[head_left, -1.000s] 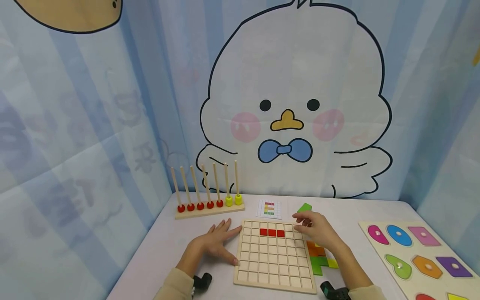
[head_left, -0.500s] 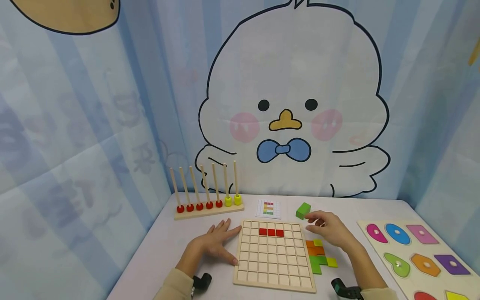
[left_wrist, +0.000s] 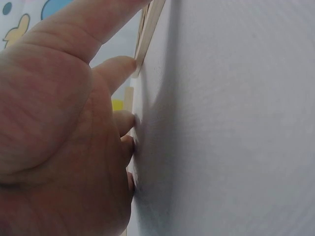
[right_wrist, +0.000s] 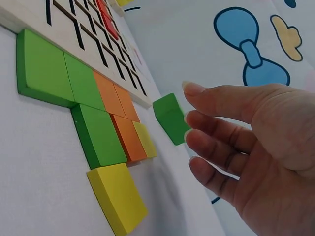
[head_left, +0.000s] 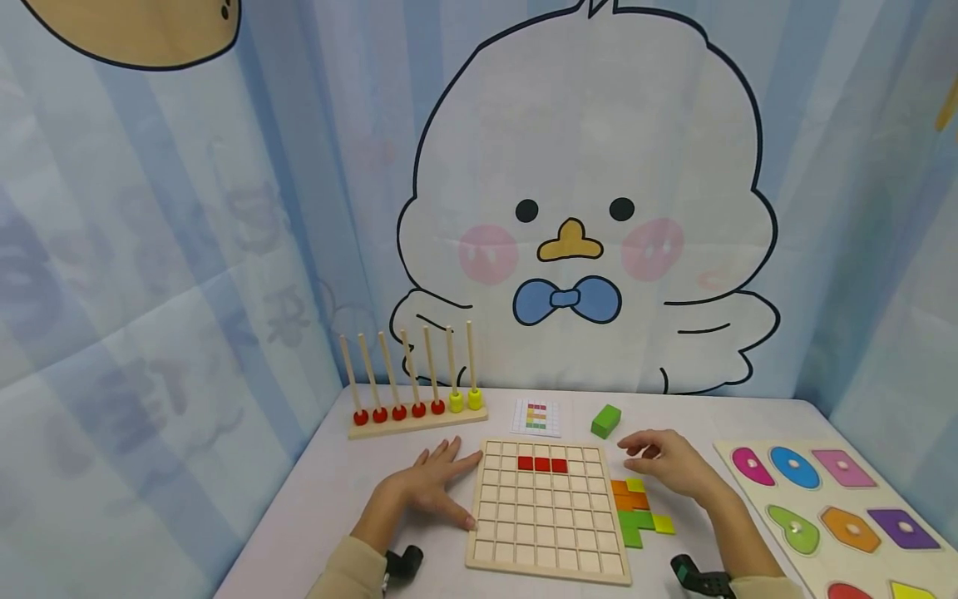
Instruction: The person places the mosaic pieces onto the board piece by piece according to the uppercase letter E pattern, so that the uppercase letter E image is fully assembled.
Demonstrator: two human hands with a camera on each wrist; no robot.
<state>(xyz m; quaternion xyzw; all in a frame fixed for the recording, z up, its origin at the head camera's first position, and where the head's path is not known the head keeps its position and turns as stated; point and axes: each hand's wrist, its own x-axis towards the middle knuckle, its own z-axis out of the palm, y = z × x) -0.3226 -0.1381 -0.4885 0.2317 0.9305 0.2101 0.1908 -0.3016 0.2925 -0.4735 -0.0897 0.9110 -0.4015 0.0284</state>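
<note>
Through the head camera I see what looks like a children's play corner: blue-striped curtains [head_left: 150,249] with a printed cartoon chick [head_left: 587,179] surround a white table [head_left: 688,412], which carries a bead stand [head_left: 427,425] far left, a grid board [head_left: 543,516] near, and a shape puzzle [head_left: 816,497] right.

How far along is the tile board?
Three red tiles already sit in the board, second row from the far edge. Nothing is in hand: the left hand touches the board's left edge; the right hand is empty near a green block. Probably left: the green tiles, orange tiles and yellow tiles beside the board, as the card seems to show more coloured rows below red.
</note>
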